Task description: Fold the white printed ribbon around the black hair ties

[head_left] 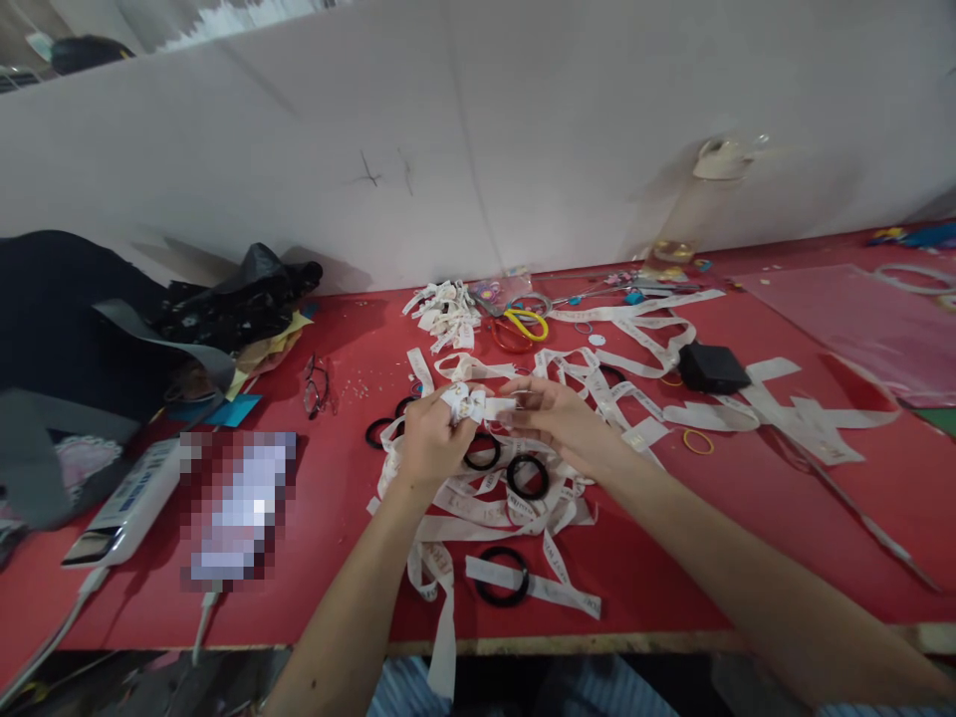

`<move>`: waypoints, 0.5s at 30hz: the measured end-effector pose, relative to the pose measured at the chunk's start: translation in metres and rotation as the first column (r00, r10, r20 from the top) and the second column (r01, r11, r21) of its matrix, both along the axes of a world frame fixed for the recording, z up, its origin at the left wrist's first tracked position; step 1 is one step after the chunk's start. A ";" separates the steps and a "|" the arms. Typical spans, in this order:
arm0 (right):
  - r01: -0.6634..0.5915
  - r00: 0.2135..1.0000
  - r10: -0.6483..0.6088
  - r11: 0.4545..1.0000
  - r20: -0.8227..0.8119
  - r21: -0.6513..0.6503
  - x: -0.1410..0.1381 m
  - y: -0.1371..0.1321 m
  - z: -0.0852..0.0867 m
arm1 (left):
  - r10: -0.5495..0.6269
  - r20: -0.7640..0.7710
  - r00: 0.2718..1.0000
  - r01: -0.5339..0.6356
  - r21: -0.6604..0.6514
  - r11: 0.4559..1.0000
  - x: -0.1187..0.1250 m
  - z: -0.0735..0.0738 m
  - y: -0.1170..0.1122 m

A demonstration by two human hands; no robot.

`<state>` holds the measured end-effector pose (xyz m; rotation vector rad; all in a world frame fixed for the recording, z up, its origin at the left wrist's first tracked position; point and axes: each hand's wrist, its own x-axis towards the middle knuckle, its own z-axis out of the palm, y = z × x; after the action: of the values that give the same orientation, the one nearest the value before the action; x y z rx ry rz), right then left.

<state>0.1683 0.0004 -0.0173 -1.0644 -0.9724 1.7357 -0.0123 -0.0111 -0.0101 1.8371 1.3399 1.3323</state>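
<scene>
Head view: above the bench (329,478), my left hand (435,438) is closed on a gathered white ribbon (467,402); my right hand (549,410) half-curls at its end, grip unclear to me. Similar pieces (448,313), apparently done, lie piled beyond; loose ribbons (478,528) seem left.

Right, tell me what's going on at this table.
A person is working with both hands over a red table. The left hand holds a bunched piece of white printed ribbon; the right hand is at its right end, though whether its fingers pinch it is hard to tell. Loose ribbon strips and black rings lie scattered around and below the hands, and a heap of bunched white pieces sits farther back.
</scene>
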 end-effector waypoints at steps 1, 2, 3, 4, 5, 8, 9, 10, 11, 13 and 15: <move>-0.006 1.000 0.006 1.000 0.001 0.009 -0.001 0.000 -0.001 | 0.003 0.000 1.000 -0.003 -0.002 1.000 0.000 0.000 0.001; -0.008 1.000 0.008 1.000 0.000 0.017 -0.001 0.000 -0.002 | 0.011 0.004 1.000 -0.011 -0.013 1.000 0.000 -0.001 0.002; -0.002 1.000 0.002 1.000 -0.001 0.027 -0.001 0.000 -0.003 | 0.018 0.008 1.000 -0.018 -0.035 0.999 0.000 -0.001 0.003; 0.013 1.000 -0.013 0.999 0.001 0.038 -0.001 0.001 -0.004 | 0.019 0.008 1.000 -0.019 -0.061 0.998 0.000 0.000 0.004; 0.030 1.000 -0.030 0.998 0.004 0.049 -0.002 0.001 -0.004 | 0.009 0.002 1.000 -0.009 -0.091 0.996 0.001 0.000 0.005; 0.054 0.998 -0.056 0.995 0.027 0.081 -0.001 0.002 -0.006 | -0.072 -0.053 0.996 0.063 -0.159 0.985 0.002 0.000 0.008; 0.052 0.998 -0.056 0.994 0.040 0.095 -0.001 0.003 -0.007 | -0.090 -0.073 0.993 0.076 -0.170 0.983 0.003 -0.001 0.009; 0.045 0.997 -0.052 0.993 0.054 0.111 0.000 0.003 -0.008 | -0.098 -0.088 0.991 0.081 -0.177 0.981 0.003 -0.002 0.010; 0.040 0.997 -0.049 0.991 0.066 0.131 0.000 0.004 -0.010 | -0.103 -0.100 0.990 0.083 -0.185 0.979 0.004 -0.003 0.011; 0.030 0.996 -0.044 0.985 0.082 0.173 0.000 0.005 -0.011 | -0.116 -0.114 0.987 0.091 -0.207 0.974 0.004 -0.006 0.013; 0.018 0.994 -0.043 0.975 0.105 0.221 0.000 0.005 -0.012 | -0.135 -0.128 0.983 0.102 -0.234 0.967 0.003 -0.008 0.014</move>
<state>0.1686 0.0050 -0.0291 -1.0325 -1.1811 1.5170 -0.0089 0.0027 -0.0181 1.8507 1.3684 0.9591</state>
